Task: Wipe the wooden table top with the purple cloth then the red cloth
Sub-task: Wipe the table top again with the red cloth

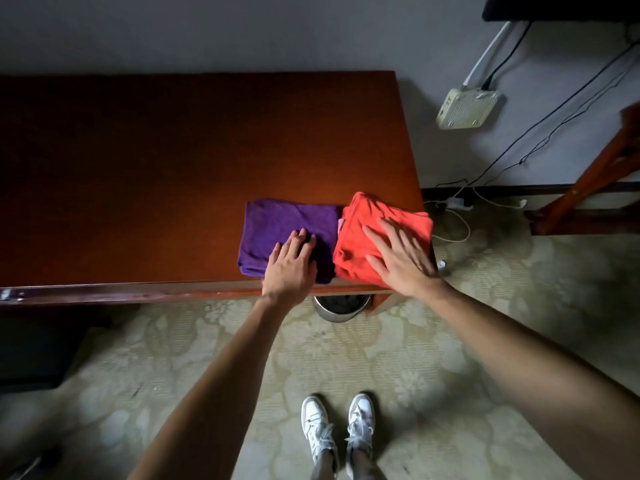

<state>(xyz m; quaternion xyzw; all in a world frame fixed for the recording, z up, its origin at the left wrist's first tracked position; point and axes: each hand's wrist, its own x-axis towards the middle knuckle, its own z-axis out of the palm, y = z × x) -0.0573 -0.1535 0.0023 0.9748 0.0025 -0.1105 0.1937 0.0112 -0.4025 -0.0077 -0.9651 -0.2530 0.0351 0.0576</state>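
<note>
A folded purple cloth (pixel 277 226) lies near the front right corner of the wooden table top (pixel 173 161). A folded red cloth (pixel 360 237) lies right beside it, at the table's right edge. My left hand (pixel 291 268) rests flat on the near part of the purple cloth, fingers spread a little. Over the red cloth my right hand (pixel 401 258) lies flat with fingers spread. Neither hand grips its cloth.
A metal bin (pixel 341 308) stands under the table's front edge. A white router (pixel 467 107) and cables hang on the wall to the right. A wooden frame (pixel 595 174) stands at far right. My white shoes (pixel 337 427) are on the patterned carpet.
</note>
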